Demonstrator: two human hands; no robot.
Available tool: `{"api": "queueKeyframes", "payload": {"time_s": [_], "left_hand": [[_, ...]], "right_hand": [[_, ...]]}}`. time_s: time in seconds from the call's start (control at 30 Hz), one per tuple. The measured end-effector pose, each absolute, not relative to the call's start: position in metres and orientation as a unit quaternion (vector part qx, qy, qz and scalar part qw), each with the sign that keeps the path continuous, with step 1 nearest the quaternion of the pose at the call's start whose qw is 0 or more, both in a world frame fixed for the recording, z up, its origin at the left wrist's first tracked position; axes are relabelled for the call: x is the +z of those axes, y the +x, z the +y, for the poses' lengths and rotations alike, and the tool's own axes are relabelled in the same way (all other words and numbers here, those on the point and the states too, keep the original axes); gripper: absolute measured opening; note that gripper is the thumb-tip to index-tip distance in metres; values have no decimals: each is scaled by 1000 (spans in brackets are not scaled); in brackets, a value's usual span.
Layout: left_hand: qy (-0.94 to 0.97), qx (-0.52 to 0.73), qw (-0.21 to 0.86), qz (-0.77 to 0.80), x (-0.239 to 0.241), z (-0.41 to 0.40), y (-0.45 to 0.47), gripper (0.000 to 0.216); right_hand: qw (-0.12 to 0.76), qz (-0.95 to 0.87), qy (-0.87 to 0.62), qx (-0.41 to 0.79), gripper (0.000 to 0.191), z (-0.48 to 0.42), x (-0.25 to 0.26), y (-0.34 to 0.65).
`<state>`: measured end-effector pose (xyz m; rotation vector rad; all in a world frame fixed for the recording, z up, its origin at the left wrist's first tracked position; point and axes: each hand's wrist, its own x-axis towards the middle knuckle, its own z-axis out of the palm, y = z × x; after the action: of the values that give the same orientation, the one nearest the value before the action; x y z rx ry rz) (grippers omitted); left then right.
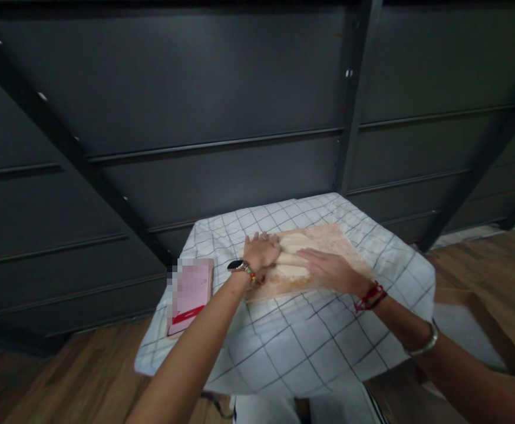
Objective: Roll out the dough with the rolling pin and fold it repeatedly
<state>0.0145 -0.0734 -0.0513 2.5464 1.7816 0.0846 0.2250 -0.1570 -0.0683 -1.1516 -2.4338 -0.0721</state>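
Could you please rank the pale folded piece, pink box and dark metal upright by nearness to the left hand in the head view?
1. pale folded piece: against the left hand, on its right.
2. pink box: left, on the checked cloth.
3. dark metal upright: farthest back, upper right.

Two hands in view, one left hand [261, 250] and one right hand [328, 270], with one tan cloth [333, 237], one checked cloth [293, 341] and one pink box [191, 294]. On the wrists: one watch [238, 265], one red thread band [369, 296], one metal bangle [425, 341].
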Motion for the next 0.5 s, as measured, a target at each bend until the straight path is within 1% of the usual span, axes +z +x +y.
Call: {"api": "queueKeyframes", "payload": {"time_s": [0.1,0.27,0.37,0.5], "left_hand": [[821,8,24,570,-46,-89,13,46],[829,-5,55,557,-42,-108,5,49],[830,-11,37,556,-44,-112,3,47],[817,12,-7,576,-50,-104,10,44]], "right_hand": [[253,-861,-441,-24,43,-178,-70,216],[264,-838,-475,-42,39,-194,-67,204],[242,-840,-486,-29,38,-187,-65,203],[196,-820,-534,-57,51,-163,-62,204]]}}
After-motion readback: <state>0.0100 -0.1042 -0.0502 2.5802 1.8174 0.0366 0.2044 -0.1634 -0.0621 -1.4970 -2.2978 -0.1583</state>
